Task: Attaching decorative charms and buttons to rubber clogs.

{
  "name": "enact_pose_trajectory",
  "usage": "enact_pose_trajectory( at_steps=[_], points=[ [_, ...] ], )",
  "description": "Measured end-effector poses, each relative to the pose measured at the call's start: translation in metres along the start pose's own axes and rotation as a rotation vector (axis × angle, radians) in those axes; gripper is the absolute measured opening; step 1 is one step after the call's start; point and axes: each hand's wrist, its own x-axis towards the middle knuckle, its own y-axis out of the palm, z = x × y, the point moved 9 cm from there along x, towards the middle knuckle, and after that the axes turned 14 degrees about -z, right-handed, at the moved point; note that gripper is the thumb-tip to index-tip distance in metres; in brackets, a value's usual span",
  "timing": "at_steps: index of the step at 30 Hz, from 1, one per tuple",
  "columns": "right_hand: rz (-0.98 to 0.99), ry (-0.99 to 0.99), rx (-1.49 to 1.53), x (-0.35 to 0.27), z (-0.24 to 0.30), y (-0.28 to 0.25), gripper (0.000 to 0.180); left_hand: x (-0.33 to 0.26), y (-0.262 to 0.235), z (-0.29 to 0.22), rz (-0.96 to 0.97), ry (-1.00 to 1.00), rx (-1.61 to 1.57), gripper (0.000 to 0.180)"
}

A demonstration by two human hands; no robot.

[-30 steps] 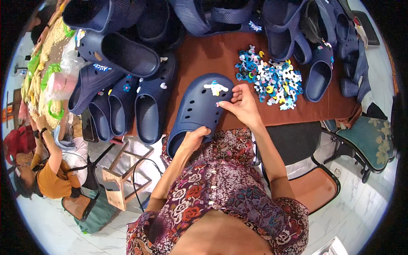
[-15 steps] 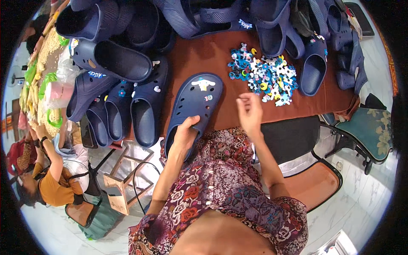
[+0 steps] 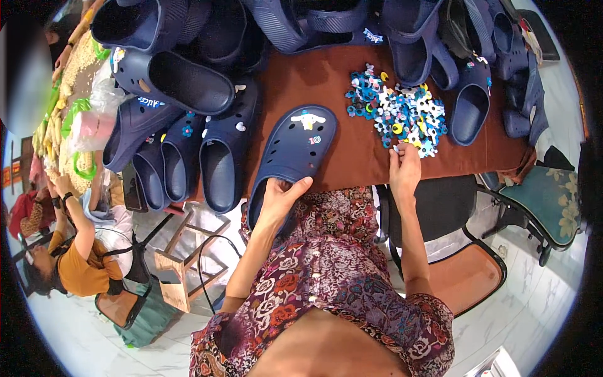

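My left hand (image 3: pixel 281 202) grips a dark blue clog (image 3: pixel 290 154), its thumb at the opening and its fingers inside. The clog tilts on the near edge of the table, its toe pointing away from me. A white cartoon-character charm (image 3: pixel 308 119) and a small swirl charm (image 3: pixel 315 139) sit on its toe. My right hand (image 3: pixel 406 171) is at the near edge of a pile of shoe charms (image 3: pixel 411 116) in blue, white and yellow. Its fingertips are pinched round a small pale shoe charm (image 3: pixel 396 149).
More navy clogs (image 3: pixel 220 173) crowd the left and back of the brown-covered table (image 3: pixel 301 75); another clog (image 3: pixel 470 113) stands right of the charms. Chairs (image 3: pixel 468 270) stand below right. A wooden stool (image 3: pixel 176 276) is below left, and a person in orange (image 3: pixel 88 267) works farther left.
My right hand has moved right to the charm pile, its fingers now at a charm. My left hand has shifted, its thumb moving from the clog's top toward the opening.
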Motion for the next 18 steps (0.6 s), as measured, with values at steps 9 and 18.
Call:
enact_pose_trajectory(
  at_steps=[9,18],
  points=[
    [0.124,0.072,0.406,-0.021,0.058,0.013,0.013,-0.006,0.005,-0.010,-0.046,0.021,-0.027,0.049],
    [0.187,-0.060,0.598,-0.039,0.154,0.026,0.015,-0.004,0.005,-0.007,-0.026,0.037,-0.052,0.045]
  ],
)
